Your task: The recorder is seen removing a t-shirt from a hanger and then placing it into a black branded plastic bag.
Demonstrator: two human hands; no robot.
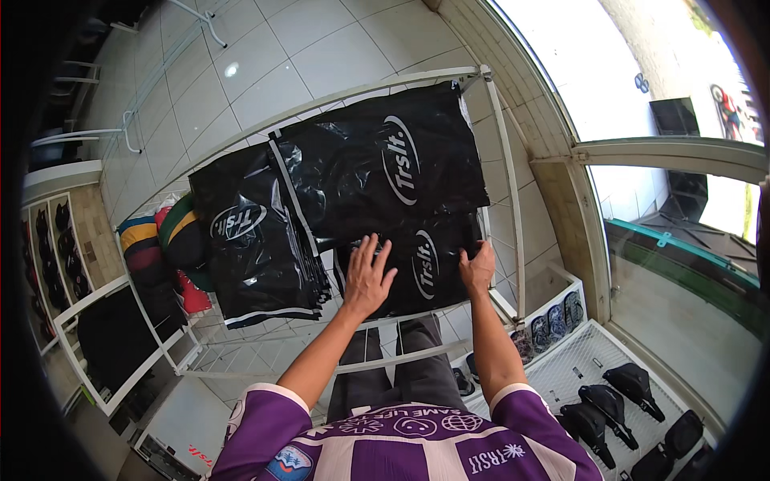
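Black glossy plastic bags with a white printed logo lie in piles on a white wire-mesh rack before me. My left hand (pixel 367 279) rests flat, fingers spread, on the near black plastic bag (pixel 397 294). At that bag's right edge is my right hand (pixel 479 266), thumb on the plastic; whether its fingers pinch the edge is hidden. Another black plastic bag (pixel 355 162) lies beyond, partly over the near one. On the left, a stack of black plastic bags (pixel 258 264) has fanned-out edges and a pale strip along its near side.
A white metal frame (pixel 508 174) borders the bags. Left of the stack are multicoloured caps (pixel 180 237). Black waist bags (pixel 607 409) hang on a mesh panel (pixel 592 343) at lower right, near patterned flip-flops (pixel 556 318). A glass door (pixel 674 288) stands on the right.
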